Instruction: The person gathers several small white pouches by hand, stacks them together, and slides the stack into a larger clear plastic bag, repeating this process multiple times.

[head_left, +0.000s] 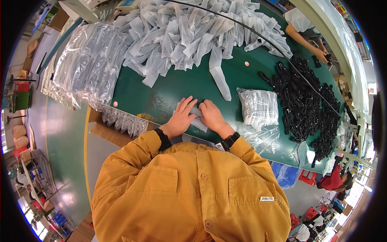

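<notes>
A small frosted plastic bag (199, 124) lies on the green table right in front of me, partly covered by both hands. My left hand (180, 119) rests on its left side with the fingers stretched out and apart. From the right, my right hand (213, 117) has its fingers bent down and closed on the bag's edge. What the bag contains is hidden. Beyond my hands, one long frosted sleeve (219, 76) sticks out toward me from a big heap of similar frosted bags (181, 36).
Clear packs of bags (86, 60) are stacked at the left, above an open carton (107, 133). To my right lies a filled clear bag (259, 108), then a pile of black coiled cables (302, 101). A black cable arcs overhead. Another person's hands (321, 54) work at the far right.
</notes>
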{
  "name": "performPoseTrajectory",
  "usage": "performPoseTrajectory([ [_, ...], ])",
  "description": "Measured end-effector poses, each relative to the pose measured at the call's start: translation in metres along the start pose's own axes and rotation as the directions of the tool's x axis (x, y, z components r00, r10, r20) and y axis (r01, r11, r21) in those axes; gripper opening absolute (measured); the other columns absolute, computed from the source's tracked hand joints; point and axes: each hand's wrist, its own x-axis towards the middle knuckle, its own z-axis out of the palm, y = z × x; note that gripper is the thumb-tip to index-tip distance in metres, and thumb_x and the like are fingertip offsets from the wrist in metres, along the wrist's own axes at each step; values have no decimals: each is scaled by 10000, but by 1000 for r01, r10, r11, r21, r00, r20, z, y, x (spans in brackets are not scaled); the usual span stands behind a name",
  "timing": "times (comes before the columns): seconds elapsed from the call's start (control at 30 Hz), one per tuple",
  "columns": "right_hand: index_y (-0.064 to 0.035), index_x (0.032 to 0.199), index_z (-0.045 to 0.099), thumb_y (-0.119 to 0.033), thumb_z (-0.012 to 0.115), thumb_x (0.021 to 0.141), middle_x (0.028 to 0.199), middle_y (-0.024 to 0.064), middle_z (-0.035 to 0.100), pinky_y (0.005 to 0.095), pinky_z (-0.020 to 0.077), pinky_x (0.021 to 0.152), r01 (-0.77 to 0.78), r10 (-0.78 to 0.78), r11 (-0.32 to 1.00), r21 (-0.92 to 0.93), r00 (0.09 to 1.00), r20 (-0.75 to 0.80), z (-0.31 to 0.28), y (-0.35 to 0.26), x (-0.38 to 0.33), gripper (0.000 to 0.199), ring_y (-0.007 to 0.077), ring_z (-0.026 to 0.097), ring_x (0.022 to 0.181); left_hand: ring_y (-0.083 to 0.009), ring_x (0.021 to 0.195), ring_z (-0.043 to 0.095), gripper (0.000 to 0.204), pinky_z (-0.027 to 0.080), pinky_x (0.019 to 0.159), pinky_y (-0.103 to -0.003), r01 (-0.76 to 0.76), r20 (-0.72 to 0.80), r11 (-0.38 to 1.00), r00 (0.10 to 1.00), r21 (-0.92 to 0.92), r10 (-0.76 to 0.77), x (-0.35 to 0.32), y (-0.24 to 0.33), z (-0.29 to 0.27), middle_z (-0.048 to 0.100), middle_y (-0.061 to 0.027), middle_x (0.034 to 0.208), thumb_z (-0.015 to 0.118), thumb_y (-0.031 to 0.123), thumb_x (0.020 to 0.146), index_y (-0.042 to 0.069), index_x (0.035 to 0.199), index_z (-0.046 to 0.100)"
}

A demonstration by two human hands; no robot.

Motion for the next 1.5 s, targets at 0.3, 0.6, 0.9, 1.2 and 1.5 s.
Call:
performPoseTrajectory([
  [0.3,-48,973,544,-135,743,742,955,165,552,438,496,739,-295,223,953,-73,842,-492,-41,41,21,317,369,583,898,-352,1200,421,379,315,1060,-522,28,223,977,975,-212,21,-16,-26,34,508,-146,1200,633,49,714,73,1087,573],
  [0.6,-71,1038,545,-75,733,719,944,146,549,427,501,681,34,-37,999,-23,993,-113,-26,29,19,371,345,600,849,-322,1235,418,330,288,1100,-535,-5,150,1000,989,-22,8,21,-15,-1,514,-138,1199,592,32,742,67,1071,579],
  [0.9,-67,1040,597,-37,702,739,1059,148,555,413,492,785,-32,-177,903,-429,882,-438,-70,68,114,320,353,553,972,-320,1260,405,564,264,1114,-537,36,266,999,964,-30,-27,2,-22,35,485,-132,1263,660,54,689,117,1236,541],
  [1.2,-39,912,576,-44,625,834,922,116,615,418,483,718,-22,7,1000,-19,827,-562,-112,23,104,93,338,592,863,-322,1143,438,732,387,999,-454,190,282,979,946,-76,-161,-4,-8,15,484,-96,1202,743,94,663,125,1339,466],
  [1.5,-41,945,609,-154,638,876,864,124,628,401,493,660,-36,96,969,244,966,-239,-76,16,95,136,314,631,743,-316,1085,445,788,409,948,-402,104,320,991,945,-87,-71,0,-13,10,481,-91,1170,813,117,589,119,1308,491],
])
